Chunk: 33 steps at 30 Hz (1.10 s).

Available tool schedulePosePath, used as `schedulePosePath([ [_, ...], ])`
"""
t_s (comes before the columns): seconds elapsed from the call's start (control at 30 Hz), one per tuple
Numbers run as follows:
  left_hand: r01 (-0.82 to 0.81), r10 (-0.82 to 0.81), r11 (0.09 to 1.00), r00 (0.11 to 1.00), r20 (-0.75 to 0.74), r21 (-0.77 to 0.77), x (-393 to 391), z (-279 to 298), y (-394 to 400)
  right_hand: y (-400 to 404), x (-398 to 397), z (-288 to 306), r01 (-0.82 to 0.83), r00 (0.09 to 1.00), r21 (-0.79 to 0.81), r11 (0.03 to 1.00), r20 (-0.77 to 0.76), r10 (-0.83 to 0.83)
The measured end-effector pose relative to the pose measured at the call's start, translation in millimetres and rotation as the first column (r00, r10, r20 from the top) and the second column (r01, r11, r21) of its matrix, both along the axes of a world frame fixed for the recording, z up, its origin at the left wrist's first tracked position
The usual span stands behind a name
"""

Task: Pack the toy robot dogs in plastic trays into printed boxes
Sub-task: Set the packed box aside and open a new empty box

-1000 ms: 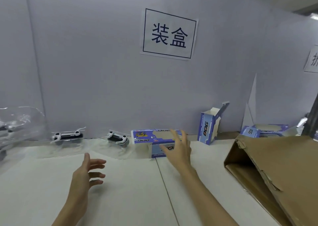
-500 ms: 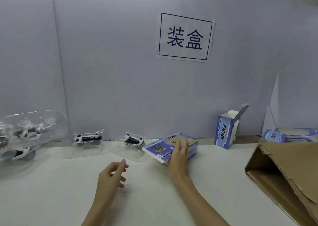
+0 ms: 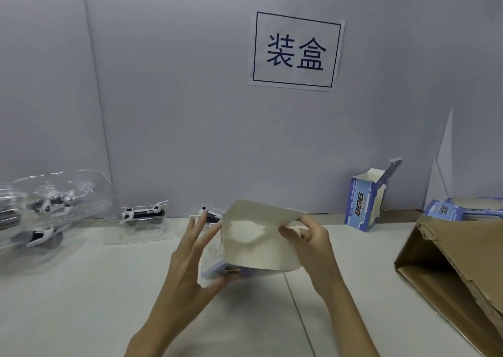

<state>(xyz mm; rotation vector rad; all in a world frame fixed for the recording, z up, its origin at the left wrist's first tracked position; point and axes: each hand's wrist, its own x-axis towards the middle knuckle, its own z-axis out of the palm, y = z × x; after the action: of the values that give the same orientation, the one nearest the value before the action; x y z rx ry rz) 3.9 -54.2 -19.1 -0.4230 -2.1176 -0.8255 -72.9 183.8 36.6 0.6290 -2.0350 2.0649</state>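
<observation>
Holding a blue printed cardboard box [image 3: 253,248] off the white table [image 3: 81,302], mouth open and empty: left hand [image 3: 187,264] cupping its side, right hand [image 3: 313,245] pinching the flap. Waiting beyond the grip, unpacked: toy robot dogs in clear plastic trays [image 3: 141,215].

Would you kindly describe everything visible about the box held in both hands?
The box is thin printed card, blue outside with a plain pale inside. It is held above the table, tilted, its open end facing the camera, and looks empty. The left hand grips its left side; the right hand pinches its right edge. The print is too blurred to read.
</observation>
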Motion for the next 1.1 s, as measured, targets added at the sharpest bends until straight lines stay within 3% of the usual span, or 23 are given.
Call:
schedulePosePath([
  [0.07,0.062,-0.063,0.993,0.998,0.013,0.104,6,6,4,1,7,6,-0.145,0.989,-0.066,0.987,0.019,0.146],
  [0.17,0.096,-0.123,0.914,0.991,0.045,0.394,10,12,12,-5,15,8,-0.271,0.961,-0.21,0.939,-0.012,0.275],
  [0.23,0.127,-0.199,0.84,0.977,0.082,0.527,8,13,15,-13,20,7,-0.287,0.957,-0.186,0.94,-0.092,0.274],
  [0.3,0.15,-0.252,0.801,0.963,0.098,0.579,7,13,15,-24,26,5,-0.249,0.959,-0.059,0.967,-0.154,0.238],
  [0.4,0.162,-0.269,0.801,0.957,0.105,0.577,8,16,14,-42,30,-5,-0.168,0.972,0.061,0.984,-0.158,0.175],
  [0.67,0.119,-0.282,0.816,0.936,0.21,0.565,9,11,-2,-49,25,-24,-0.173,0.964,0.204,0.964,-0.166,0.208],
  [0.87,0.057,-0.206,0.872,0.944,0.258,0.487,15,16,-4,-58,32,-18,-0.108,0.975,0.027,0.994,-0.193,0.111],
  [1.1,0.085,-0.158,0.85,0.983,0.098,0.52,14,24,4,-63,32,-21,-0.08,0.976,0.002,0.997,-0.204,0.079],
])
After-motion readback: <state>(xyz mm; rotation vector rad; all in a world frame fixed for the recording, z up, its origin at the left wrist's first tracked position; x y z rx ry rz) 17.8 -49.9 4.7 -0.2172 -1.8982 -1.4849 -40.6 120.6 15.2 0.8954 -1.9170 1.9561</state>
